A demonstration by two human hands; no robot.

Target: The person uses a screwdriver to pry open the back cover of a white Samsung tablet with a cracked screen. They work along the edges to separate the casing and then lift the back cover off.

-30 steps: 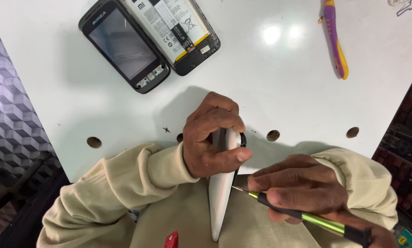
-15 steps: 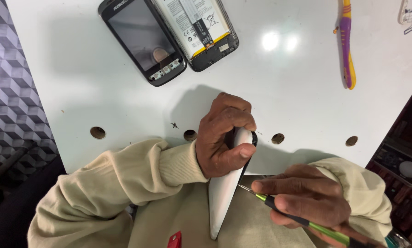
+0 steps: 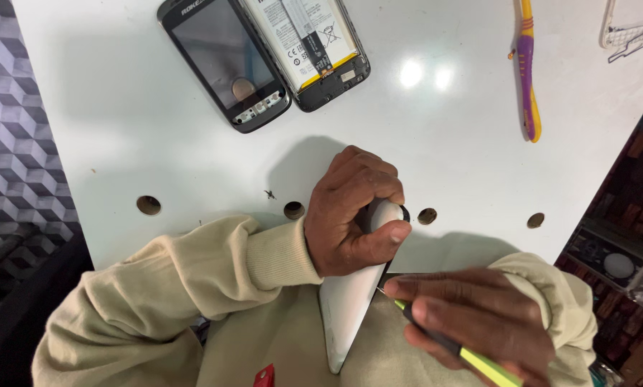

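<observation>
At lower centre of the frame, the left hand (image 3: 354,215) held a narrow grip around the upper end of a white phone back cover (image 3: 346,315), which stood on edge against the near rim of the white surface (image 3: 156,129). The right hand (image 3: 479,319) pinched a yellow-green screwdriver (image 3: 472,355), its tip touching the cover's edge. A black phone (image 3: 225,61) and an opened phone with exposed battery (image 3: 307,46) lay at upper centre.
</observation>
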